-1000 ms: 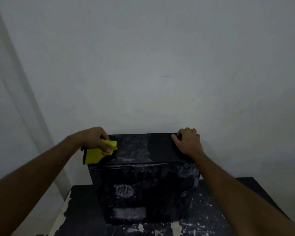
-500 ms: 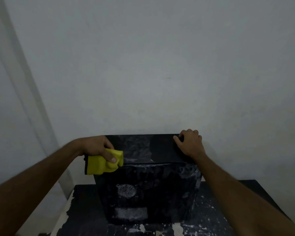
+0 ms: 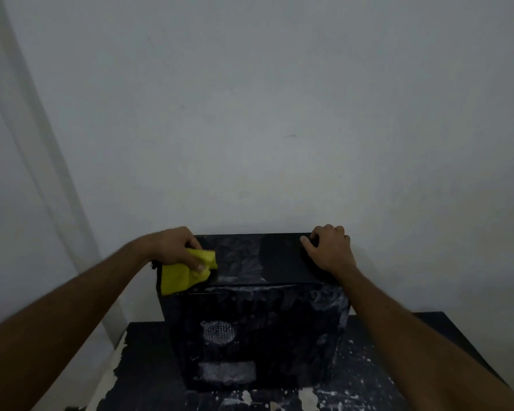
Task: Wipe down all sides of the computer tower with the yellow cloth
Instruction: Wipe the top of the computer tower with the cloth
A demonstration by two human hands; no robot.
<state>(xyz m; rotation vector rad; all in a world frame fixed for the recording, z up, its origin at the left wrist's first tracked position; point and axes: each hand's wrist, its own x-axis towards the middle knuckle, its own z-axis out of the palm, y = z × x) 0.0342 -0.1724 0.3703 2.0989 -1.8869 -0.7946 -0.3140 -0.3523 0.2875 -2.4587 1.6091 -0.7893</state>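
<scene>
From the head camera, a black computer tower (image 3: 255, 318) stands on a dark table (image 3: 428, 345); the table top is black with many white chipped spots, and its left edge looks pale and worn; the tower sits close to a plain grey-white wall (image 3: 279, 114) behind it.

The left hand (image 3: 177, 250) is at the top left corner of the tower; its fingers are curled round a yellow cloth (image 3: 184, 272) and grip it tight; the cloth is bunched up; part of it lies on the top of the tower and part hangs down over the left edge.

The right hand (image 3: 328, 247) is at the top right back corner of the tower; its fingers are bent over the far edge and hold on to the tower, and the thumb lies on the top.

The top of the tower is dark; there are pale dusty smears across the left and middle of it; the part by the right hand looks darker and cleaner.

The side of the tower that faces the camera has whitish streaks near its upper edge; a round mesh vent (image 3: 218, 332) shows low on the left of that side; a long pale mesh patch (image 3: 227, 369) lies below the vent, near the bottom.

Both bare arms reach in from the bottom corners of the view.
</scene>
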